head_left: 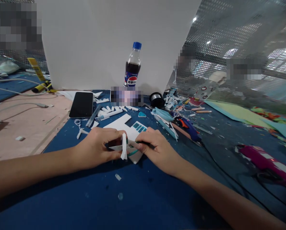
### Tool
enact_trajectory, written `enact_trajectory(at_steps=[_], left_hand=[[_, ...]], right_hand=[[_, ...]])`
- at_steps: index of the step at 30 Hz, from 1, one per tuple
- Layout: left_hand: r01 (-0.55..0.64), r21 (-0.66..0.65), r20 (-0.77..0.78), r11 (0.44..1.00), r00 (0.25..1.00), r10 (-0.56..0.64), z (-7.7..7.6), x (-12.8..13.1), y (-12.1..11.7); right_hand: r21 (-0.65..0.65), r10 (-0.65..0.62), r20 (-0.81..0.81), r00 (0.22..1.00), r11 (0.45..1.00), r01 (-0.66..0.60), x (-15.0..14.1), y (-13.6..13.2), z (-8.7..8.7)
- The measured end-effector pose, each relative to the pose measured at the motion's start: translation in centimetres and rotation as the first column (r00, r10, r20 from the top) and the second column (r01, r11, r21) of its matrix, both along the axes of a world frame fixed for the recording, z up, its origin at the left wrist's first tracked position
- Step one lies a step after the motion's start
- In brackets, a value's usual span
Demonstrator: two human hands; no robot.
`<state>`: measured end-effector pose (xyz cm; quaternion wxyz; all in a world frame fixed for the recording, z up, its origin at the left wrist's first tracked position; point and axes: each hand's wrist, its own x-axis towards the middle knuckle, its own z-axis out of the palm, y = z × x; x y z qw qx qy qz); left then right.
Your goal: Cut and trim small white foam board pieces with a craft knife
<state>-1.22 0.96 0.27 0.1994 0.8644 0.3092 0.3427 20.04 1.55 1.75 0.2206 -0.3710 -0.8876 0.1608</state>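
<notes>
Near the middle of the blue mat, my left hand [98,145] pinches a white folded piece [124,147] that looks like paper or thin board, its narrow strip facing me. My right hand [156,147] is closed close beside it, thumb and fingers around a thin, flat greyish piece [134,144] that reaches toward the white one. Its far end is hidden by my fingers, and I cannot tell its kind. A teal edge shows just below. Under and behind both hands lies a white cut board [120,123] with a notch and a patch of dark teal rectangles.
White offcuts [109,110] and a phone [81,104] lie behind my left hand. A cola bottle [132,67] stands before a white panel [92,44]. To the right are a wire spool [156,100], a blue glue gun [189,127] with its cord, and a magenta tool [265,161].
</notes>
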Motion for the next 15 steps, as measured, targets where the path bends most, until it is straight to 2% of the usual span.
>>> enact_trajectory(at_steps=[5,15], left_hand=[[0.020,-0.001,0.008,1.000,1.000,-0.020,0.0,0.0,0.0],[0.029,-0.033,0.033,0.999,0.999,-0.028,0.4,-0.1,-0.2]], right_hand=[[-0.027,-0.002,-0.010,1.000,1.000,0.002,-0.1,-0.2,0.1],[0.019,0.123,-0.038,0.992,0.992,-0.122,0.9,1.3,0.2]])
